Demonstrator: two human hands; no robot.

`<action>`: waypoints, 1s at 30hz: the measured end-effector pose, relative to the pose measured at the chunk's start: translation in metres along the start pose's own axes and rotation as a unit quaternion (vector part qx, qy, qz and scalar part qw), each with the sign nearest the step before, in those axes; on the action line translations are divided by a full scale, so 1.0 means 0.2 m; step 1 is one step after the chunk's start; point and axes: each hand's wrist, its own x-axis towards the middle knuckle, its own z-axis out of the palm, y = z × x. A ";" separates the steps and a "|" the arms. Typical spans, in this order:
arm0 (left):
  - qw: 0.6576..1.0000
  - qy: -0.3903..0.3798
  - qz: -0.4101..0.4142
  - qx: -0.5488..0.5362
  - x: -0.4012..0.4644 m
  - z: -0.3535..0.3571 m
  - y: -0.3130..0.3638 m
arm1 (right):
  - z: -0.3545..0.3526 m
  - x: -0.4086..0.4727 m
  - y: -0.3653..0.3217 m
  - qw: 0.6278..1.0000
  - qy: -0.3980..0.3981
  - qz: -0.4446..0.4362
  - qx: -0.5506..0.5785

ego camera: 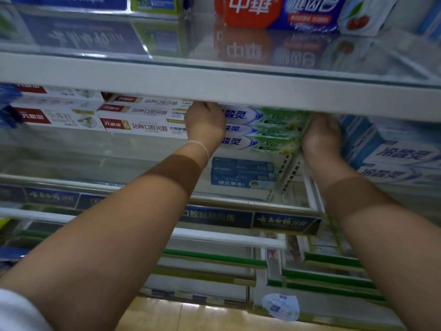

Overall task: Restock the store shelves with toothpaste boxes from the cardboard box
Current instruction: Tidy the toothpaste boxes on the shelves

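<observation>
A stack of three white-and-green toothpaste boxes [265, 131] sits on the middle glass shelf [71, 149], just under the white rail of the shelf above. My left hand [205, 124] grips the stack's left end with curled fingers. My right hand [321, 137] holds the right end, fingers wrapped behind the boxes. The fingertips of both hands are hidden by the rail and the boxes. The cardboard box is not in view.
White-and-red toothpaste boxes [143, 117] are stacked left of my hands, blue-and-white ones [393, 156] to the right. A red and blue box [281, 13] stands on the upper shelf. Blue boxes [242, 173] lie below. Lower shelves hold dark boxes [284, 222]. The wooden floor [191, 316] shows at the bottom.
</observation>
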 end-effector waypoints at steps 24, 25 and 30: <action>0.980 -0.195 0.043 0.021 -0.82 -0.60 0.52 | -0.35 -0.77 -0.67 0.967 -0.193 -0.050 -0.158; 0.980 -0.190 0.055 0.021 -0.85 -0.62 0.56 | -0.38 -0.79 -0.70 0.962 -0.210 -0.056 -0.166; 0.982 -0.150 0.117 0.002 -0.92 -0.72 0.78 | -0.51 -0.81 -0.95 0.940 -0.287 -0.120 -0.143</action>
